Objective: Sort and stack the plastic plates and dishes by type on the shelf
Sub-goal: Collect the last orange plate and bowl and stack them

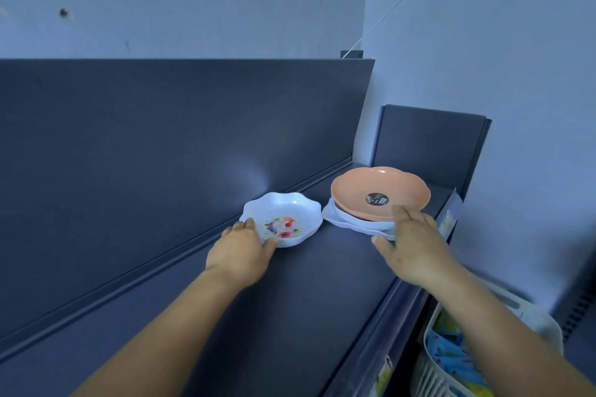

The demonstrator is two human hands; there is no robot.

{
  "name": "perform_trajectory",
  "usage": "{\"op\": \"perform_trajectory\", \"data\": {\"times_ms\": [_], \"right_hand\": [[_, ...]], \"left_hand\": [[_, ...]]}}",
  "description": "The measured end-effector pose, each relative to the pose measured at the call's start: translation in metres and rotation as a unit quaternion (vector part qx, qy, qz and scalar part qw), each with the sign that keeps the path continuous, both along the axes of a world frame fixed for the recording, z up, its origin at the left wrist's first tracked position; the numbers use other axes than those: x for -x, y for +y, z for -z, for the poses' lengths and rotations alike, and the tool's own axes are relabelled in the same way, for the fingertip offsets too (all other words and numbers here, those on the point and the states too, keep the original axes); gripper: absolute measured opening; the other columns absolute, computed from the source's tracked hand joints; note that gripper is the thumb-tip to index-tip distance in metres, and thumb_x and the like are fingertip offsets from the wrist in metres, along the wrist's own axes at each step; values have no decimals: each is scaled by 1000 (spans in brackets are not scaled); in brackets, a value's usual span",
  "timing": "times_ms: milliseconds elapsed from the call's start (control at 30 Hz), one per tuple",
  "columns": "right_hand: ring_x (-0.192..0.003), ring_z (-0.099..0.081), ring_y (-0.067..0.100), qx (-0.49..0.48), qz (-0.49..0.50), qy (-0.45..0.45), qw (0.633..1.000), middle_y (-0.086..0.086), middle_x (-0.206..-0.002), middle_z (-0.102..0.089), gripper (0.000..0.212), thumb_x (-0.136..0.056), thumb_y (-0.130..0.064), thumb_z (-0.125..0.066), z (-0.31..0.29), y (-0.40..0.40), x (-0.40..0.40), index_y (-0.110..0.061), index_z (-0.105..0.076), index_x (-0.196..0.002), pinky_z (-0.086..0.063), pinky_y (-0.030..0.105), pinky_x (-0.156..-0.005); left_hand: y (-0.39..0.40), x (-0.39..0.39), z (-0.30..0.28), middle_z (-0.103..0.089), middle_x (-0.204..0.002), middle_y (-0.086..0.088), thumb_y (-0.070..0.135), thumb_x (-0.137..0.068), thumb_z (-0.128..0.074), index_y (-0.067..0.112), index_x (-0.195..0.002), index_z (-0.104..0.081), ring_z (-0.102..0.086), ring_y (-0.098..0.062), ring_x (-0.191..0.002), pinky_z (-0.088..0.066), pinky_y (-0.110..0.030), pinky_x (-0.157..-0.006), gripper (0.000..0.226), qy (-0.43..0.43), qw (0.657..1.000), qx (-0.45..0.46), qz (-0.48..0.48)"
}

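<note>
The sorting looks under way: the left hand (240, 253) grips the near rim of a white scalloped dish (281, 218) with a flower print, sitting on the dark shelf (306, 284). The right hand (414, 243), fingers straight, presses on the pile just beside it, a peach plate (380, 192) over white plates (351, 225). Next, I judge, the pile needs separating by kind

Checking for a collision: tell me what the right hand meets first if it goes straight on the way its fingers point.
Probably the peach plate: the right hand already has fingertips at its near rim, atop the white dishes.
</note>
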State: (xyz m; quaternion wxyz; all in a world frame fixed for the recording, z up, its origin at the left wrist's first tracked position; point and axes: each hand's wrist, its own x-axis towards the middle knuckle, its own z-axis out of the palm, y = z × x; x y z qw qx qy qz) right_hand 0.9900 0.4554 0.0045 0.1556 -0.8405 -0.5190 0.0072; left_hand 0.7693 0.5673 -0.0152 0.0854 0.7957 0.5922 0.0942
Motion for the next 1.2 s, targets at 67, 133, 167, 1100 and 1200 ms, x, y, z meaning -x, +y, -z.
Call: {"op": "perform_trajectory", "data": {"times_ms": [67,133,167,1100,1200], "right_hand": [[-129,-32,32,-29,38,18,999,9,-147,-30,58,-96,-39,-47,0,13,-16,-6,-30,-141,-37,38,-100],[-127,-35,36,-59,77,55,994,16,-144,-32,63,-94,-37,-49,5,26,-35,-2,-28,-142,-36,40,-101],[-126,-37,37,-71,93,74,990,19,-141,-34,64,-93,-37,-50,8,33,-44,1,-30,-141,-37,40,-100],[-56,-56,19,-277,75,471,834,11,-72,-59,27,-87,3,-40,-17,-17,55,-4,-55,-109,-57,38,-75],[-56,-56,18,-279,63,489,824,12,-74,-59,27,-87,3,-40,-12,-37,85,0,-54,-110,-56,35,-72]], "left_hand": [[14,-7,3,-51,-131,-12,48,-97,-36,5,-128,-43,-47,-30,-123,-44,-38,-92,53,-24,999,2,-35],[24,-13,5,-51,-130,-14,46,-97,-37,2,-128,-44,-49,-31,-121,-44,-38,-92,54,-38,997,-1,-70],[28,-15,6,-52,-129,-15,45,-97,-38,1,-126,-44,-50,-32,-119,-44,-38,-91,53,-39,996,0,-83],[-39,93,-12,-38,-61,0,2,-86,-41,11,-66,-35,-29,-16,-52,-24,-25,-44,23,-276,954,-91,-78],[-63,124,-9,-44,-65,-3,3,-86,-41,4,-73,-44,-32,-16,-55,-27,-25,-45,13,-279,952,-101,-78]]}}
